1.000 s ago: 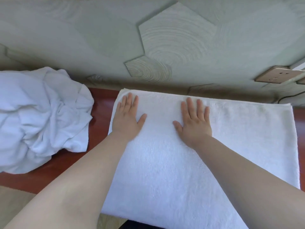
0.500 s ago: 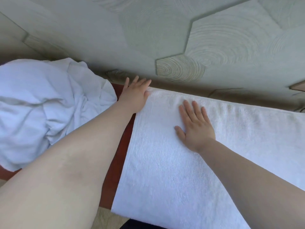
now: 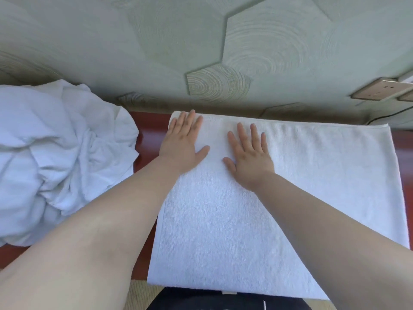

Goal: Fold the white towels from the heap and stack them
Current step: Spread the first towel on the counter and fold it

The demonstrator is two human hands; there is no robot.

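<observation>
A pale green wall with hexagonal wood-grain panels [image 3: 219, 83] is seen behind a glossy red-brown surface [image 3: 148, 128]. A flat, folded white terry towel [image 3: 290, 186] is spread there, its long axis running left to right. Both hands are laid flat on its far-left part with fingers straight, nothing gripped: the left hand [image 3: 182, 144] at the far-left corner, the right hand [image 3: 250, 157] just beside it. The crumpled heap of white towels [image 3: 58, 157] lies to the left, nearer the left hand.

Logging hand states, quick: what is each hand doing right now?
Left hand: open, flat on the towel near its far left corner.
Right hand: open, flat on the towel.
</observation>
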